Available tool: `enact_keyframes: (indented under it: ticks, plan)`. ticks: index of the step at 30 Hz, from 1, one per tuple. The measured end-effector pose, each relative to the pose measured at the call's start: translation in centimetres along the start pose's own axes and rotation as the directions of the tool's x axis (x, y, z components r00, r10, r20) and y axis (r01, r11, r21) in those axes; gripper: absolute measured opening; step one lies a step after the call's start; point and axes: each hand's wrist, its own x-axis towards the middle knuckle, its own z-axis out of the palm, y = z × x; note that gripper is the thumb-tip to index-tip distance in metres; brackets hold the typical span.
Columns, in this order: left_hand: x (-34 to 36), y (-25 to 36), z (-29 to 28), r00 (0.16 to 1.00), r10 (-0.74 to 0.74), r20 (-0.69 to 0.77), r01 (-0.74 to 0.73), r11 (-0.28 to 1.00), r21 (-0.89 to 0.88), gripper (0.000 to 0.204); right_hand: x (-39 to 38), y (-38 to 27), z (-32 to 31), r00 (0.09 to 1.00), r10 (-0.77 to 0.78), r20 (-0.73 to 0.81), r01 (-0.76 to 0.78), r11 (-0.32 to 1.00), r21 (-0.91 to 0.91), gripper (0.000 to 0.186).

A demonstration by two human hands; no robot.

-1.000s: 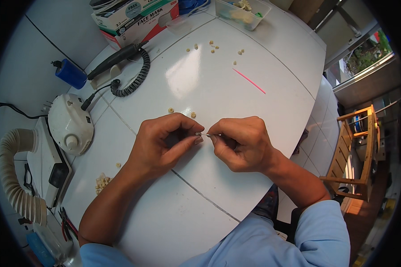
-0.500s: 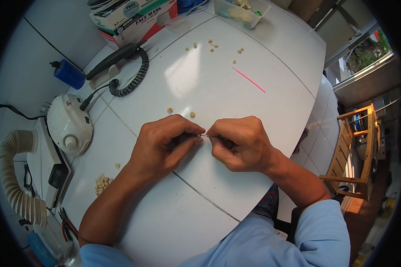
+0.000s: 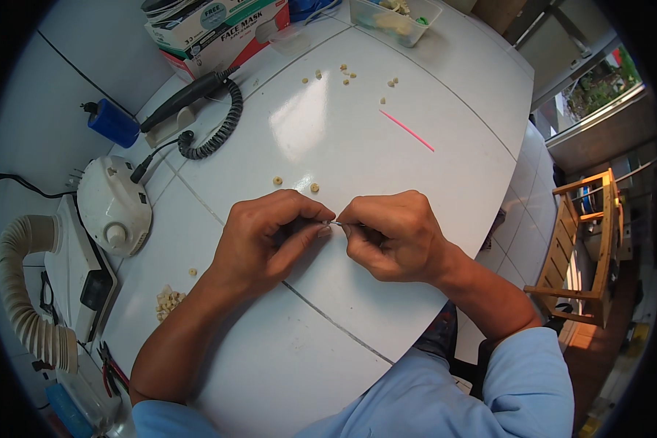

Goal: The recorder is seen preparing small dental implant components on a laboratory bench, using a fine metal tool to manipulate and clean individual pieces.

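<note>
Above the middle of the table, my left hand [image 3: 266, 235] pinches a thin, short silvery piece [image 3: 333, 223] between thumb and forefinger. My right hand [image 3: 396, 235] closes on the other end of it, its fingertips almost meeting the left ones. The piece is mostly hidden by the fingers, and its kind is too small to tell. Just beyond my left fingers lie two small beige pieces, one [image 3: 278, 181] with a dark spot in its middle and the other [image 3: 314, 187] similar. A heap of small beige pieces [image 3: 169, 301] sits beside my left forearm, with a single one [image 3: 193, 271] nearby.
Several beige bits [image 3: 345, 74] and a pink stick [image 3: 407, 131] lie farther off on the white table [image 3: 387, 321]. At left are a black handpiece [image 3: 182, 100], a white control unit [image 3: 114, 212], a ribbed hose [image 3: 33, 292] and pliers [image 3: 109, 369]. Boxes [image 3: 219, 40] and a plastic container [image 3: 394, 25] stand behind.
My hands keep nearly the same pose and place. Between the fingertips, the thin silvery piece has shifted very slightly.
</note>
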Motion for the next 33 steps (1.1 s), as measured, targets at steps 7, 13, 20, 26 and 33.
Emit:
enact_keyframes:
  ticks: [7, 13, 20, 26, 33]
  plan:
    - [0.0, 0.1, 0.0, 1.000, -0.005, 0.012, 0.005, 1.000, -0.025, 0.016, 0.0, 0.0, -0.4, 1.000, -0.013, 0.011, 0.013, 1.000, -0.007, 0.009]
    - [-0.2, -0.2, -0.4, 0.996, -0.089, -0.010, 0.087, 0.984, -0.156, 0.018, -0.3, -0.2, -0.6, 0.995, 0.004, -0.100, 0.001, 0.999, 0.048, 0.009]
    - [-0.1, -0.7, -0.2, 0.974, -0.206, -0.094, 0.173, 0.945, -0.276, 0.014, 5.7, -0.3, -3.0, 0.992, 0.114, -0.055, -0.093, 0.952, 0.292, 0.020]
    - [-0.1, -1.1, 0.1, 0.952, -0.261, -0.161, 0.195, 0.921, -0.338, 0.014, 11.9, 1.9, -2.4, 0.991, 0.134, 0.026, -0.134, 0.918, 0.373, 0.038]
    - [-0.4, -0.9, 0.0, 0.926, -0.313, -0.209, 0.244, 0.922, -0.299, 0.015, 10.0, 5.0, -2.8, 0.986, 0.020, 0.168, -0.060, 0.969, 0.238, 0.013]
